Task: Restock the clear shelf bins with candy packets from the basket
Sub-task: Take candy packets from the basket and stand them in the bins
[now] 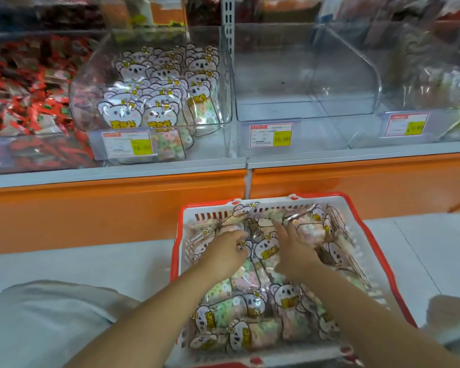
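A white basket with a red rim (356, 216) sits on the floor below the shelf, filled with several koala-print candy packets (252, 306). Both hands are down inside it. My left hand (227, 252) lies on the packets at the basket's left middle, fingers curled over a packet's top edge. My right hand (294, 248) reaches beside it, fingers stretched forward onto the packets. On the shelf, the left clear bin (223, 75) holds several of the same koala packets (154, 99). The middle clear bin (303, 107) holds nothing.
A bin of red-wrapped sweets (24, 83) stands at far left, and another clear bin with pale packets (436, 83) at far right. An orange shelf front (117, 208) runs below the bins. Price tags (271, 135) hang on the bin fronts. My knee in grey cloth (37, 322) is at lower left.
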Demonstrator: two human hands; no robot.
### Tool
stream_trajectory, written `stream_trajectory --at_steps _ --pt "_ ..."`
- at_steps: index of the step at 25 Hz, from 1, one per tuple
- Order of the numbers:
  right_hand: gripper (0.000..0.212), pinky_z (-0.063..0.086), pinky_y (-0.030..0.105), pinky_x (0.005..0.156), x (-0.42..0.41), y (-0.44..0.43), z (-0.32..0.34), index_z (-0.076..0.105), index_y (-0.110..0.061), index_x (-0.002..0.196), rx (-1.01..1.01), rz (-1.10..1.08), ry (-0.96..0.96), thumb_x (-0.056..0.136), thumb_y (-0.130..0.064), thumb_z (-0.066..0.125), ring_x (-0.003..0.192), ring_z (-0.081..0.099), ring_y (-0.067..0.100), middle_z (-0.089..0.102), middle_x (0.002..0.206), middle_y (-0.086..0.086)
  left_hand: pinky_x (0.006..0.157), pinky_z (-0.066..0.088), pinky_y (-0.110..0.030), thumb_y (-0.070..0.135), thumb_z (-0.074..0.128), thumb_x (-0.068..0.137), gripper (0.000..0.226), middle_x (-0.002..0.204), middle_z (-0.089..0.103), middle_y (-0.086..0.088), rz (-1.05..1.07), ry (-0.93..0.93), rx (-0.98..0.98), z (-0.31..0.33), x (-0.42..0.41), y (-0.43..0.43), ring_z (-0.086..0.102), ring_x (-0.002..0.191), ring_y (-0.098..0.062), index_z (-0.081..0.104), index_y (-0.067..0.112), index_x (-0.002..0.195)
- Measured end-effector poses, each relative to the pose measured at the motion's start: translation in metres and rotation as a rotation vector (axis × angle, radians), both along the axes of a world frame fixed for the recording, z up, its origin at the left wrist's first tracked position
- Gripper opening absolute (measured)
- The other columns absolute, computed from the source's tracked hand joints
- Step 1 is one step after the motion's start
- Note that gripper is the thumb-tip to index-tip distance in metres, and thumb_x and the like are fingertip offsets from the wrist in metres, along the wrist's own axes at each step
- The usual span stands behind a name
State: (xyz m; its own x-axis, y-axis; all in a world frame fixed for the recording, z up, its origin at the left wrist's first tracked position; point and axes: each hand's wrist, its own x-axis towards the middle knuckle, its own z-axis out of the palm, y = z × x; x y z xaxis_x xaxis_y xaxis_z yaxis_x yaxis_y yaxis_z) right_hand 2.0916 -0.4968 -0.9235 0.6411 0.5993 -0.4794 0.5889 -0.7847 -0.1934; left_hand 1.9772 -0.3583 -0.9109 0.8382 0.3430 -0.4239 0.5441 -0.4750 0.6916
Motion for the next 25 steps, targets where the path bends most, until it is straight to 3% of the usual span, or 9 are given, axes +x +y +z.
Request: stream_trajectory --at_steps 2,4,6,8,17,19,21,23,25 --pt "0.081 0.023 0.042 0.115 0.005 0.0 0.001 0.024 -0.019 0.148 0.059 -0.017 -0.025 0.081 -0.018 0.07 0.141 0.024 0.033 0.027 0.149 0.008 0.096 0.05 -0.032 0.024 0.057 0.096 0.054 0.144 0.05 0.002 0.017 -0.001 -0.015 -0.004 0.004 -0.001 0.06 0.111 -0.013 0.04 0.023 0.147" --pt "0.052 0.043 0.029 0.095 0.008 -0.003 0.006 0.047 -0.018 0.128 0.185 -0.096 0.066 0.082 -0.019 0.071 0.116 0.049 0.022 0.049 0.123 0.002 0.091 0.054 -0.038 0.022 0.062 0.093 0.066 0.144 0.047 0.004 0.059 0.002 -0.096 -0.006 0.005 -0.002 0.063 0.105 -0.014 0.031 0.024 0.152" --pt "0.025 0.045 0.018 0.068 0.012 -0.005 0.012 0.057 -0.017 0.106 0.355 -0.254 0.221 0.085 -0.014 0.07 0.083 0.055 0.014 0.057 0.092 -0.004 0.096 0.05 -0.035 0.024 0.07 0.088 0.081 0.146 0.043 0.004 0.096 0.009 -0.198 -0.006 0.008 0.0 0.057 0.117 -0.015 0.024 0.024 0.154" --pt "0.014 0.046 0.021 0.062 0.016 -0.007 0.015 0.057 -0.015 0.092 0.524 -0.387 0.331 0.086 -0.01 0.069 0.071 0.053 0.015 0.056 0.077 -0.002 0.097 0.042 -0.03 0.027 0.076 0.084 0.087 0.148 0.042 0.004 0.132 0.016 -0.285 -0.005 0.01 0.005 0.05 0.124 -0.015 0.023 0.025 0.154" --pt "0.02 0.058 0.03 0.069 0.016 0.01 0.029 0.056 0.005 0.104 0.991 -0.699 0.93 0.086 0.002 0.064 0.073 0.06 0.026 0.054 0.087 0.02 0.101 0.041 -0.031 0.029 0.074 0.085 0.064 0.131 0.053 0.007 0.35 -0.069 -0.592 0.0 0.007 0.004 0.055 0.117 -0.014 0.044 0.022 0.142" --pt "0.03 0.059 0.039 0.072 0.016 0.012 0.031 0.053 -0.003 0.123 0.916 -0.774 0.871 0.094 -0.011 0.06 0.073 0.066 0.032 0.061 0.088 0.022 0.082 0.052 -0.028 0.023 0.074 0.086 0.042 0.12 0.064 0.002 0.405 -0.088 -0.646 -0.002 0.005 0.009 0.062 0.106 -0.014 0.059 0.019 0.125" --pt "0.042 0.059 0.043 0.07 0.017 0.015 0.025 0.036 -0.038 0.138 0.76 -0.791 0.699 0.099 -0.034 0.051 0.076 0.071 0.035 0.067 0.094 0.015 0.063 0.054 -0.021 0.023 0.073 0.086 0.035 0.118 0.066 0.0 0.443 -0.085 -0.643 -0.002 0.002 0.013 0.063 0.103 -0.014 0.061 0.02 0.119" --pt "0.051 0.056 0.046 0.079 0.013 0.021 0.018 0.011 -0.063 0.137 0.615 -0.724 0.579 0.096 -0.055 0.04 0.088 0.072 0.034 0.065 0.097 0.007 0.075 0.058 -0.03 0.023 0.071 0.088 0.031 0.121 0.066 -0.001 0.475 -0.078 -0.668 -0.005 -0.001 0.017 0.063 0.107 -0.015 0.06 0.021 0.117" --pt "0.052 0.053 0.047 0.088 0.01 0.027 0.013 0.014 -0.051 0.145 0.615 -0.736 0.547 0.098 -0.052 0.036 0.1 0.068 0.031 0.06 0.1 0.005 0.09 0.055 -0.042 0.022 0.069 0.09 0.028 0.119 0.067 0.0 0.495 -0.07 -0.69 -0.005 -0.004 0.019 0.063 0.11 -0.018 0.06 0.021 0.116"
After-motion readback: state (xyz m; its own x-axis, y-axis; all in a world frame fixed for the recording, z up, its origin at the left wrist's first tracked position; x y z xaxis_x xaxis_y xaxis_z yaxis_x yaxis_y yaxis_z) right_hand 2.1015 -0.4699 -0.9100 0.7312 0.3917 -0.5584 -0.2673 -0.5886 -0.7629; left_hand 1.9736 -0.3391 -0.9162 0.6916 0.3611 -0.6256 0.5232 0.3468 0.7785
